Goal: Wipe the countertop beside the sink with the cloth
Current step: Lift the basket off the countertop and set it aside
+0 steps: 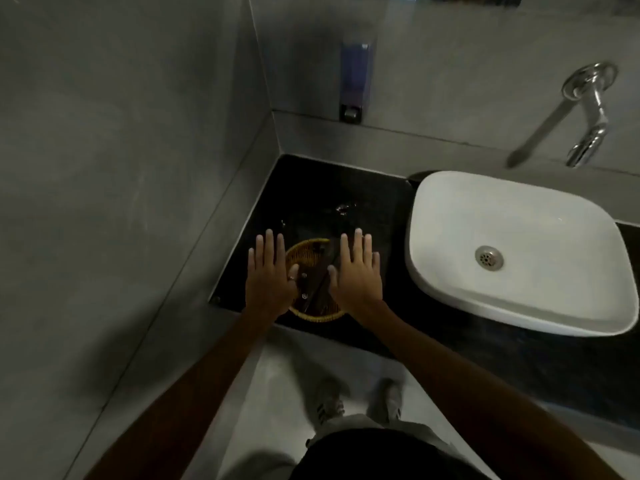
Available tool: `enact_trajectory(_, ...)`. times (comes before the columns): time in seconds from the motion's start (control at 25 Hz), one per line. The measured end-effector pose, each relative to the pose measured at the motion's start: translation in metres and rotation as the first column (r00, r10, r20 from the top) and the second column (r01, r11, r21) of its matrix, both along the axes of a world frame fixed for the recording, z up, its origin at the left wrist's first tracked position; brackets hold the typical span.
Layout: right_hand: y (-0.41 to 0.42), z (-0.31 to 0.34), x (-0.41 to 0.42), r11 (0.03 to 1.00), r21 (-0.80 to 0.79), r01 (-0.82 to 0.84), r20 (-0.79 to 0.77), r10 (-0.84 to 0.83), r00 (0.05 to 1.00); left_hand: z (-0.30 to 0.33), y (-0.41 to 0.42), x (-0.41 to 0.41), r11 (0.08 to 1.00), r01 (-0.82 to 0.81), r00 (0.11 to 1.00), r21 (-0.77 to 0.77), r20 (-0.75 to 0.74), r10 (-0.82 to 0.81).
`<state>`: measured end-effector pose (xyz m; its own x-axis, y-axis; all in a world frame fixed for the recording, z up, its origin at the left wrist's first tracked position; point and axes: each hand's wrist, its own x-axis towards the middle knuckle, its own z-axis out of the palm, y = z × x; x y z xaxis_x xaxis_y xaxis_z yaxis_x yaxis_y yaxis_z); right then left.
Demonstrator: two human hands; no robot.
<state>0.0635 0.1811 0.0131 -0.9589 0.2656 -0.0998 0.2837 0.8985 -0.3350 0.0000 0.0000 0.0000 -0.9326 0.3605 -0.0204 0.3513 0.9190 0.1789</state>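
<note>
A black countertop (311,195) runs left of a white basin sink (512,251). A small brownish wet spot (346,206) lies on the counter near its middle. A round yellow wicker basket (304,251) sits near the counter's front edge, with dark contents (315,292) that I cannot make out clearly. My left hand (270,278) hovers flat over the basket's left side, fingers spread, holding nothing. My right hand (356,275) is spread flat over its right side, also holding nothing. No cloth is plainly recognisable.
Grey walls close in the counter at the left and back. A purple soap dispenser (355,81) hangs on the back wall, and a chrome tap (588,116) juts out above the sink. My shoes (329,403) stand on the pale floor below.
</note>
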Motion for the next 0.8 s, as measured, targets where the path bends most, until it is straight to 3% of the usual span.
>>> enact_trajectory(0.16,-0.001,-0.024,0.005,0.950,-0.228,0.214,0.318,-0.135,0.938,-0.028,0.001,-0.014,1.000,0.012,0.967,-0.004,0.255,-0.010)
enact_trajectory(0.32,0.006,-0.021,0.005,0.910,-0.355,0.211,0.225,-0.136,0.965,-0.027,0.009,-0.011,0.981,-0.120,0.928,0.149,0.367,0.058)
enact_trajectory(0.48,0.017,0.002,0.024,0.912,-0.362,0.194,0.166,-0.142,0.976,-0.009,0.014,0.019,0.947,-0.151,0.961,0.283,0.265,0.074)
enact_trajectory(0.68,0.059,0.024,0.128,0.924,-0.361,0.128,0.004,-0.136,0.991,0.017,0.038,0.134,0.882,-0.175,0.965,0.439,0.256,0.064)
enact_trajectory(0.8,0.104,0.015,0.214,0.899,-0.396,0.187,0.029,-0.191,0.981,0.010,0.075,0.208,0.885,-0.108,0.957,0.453,0.288,-0.031)
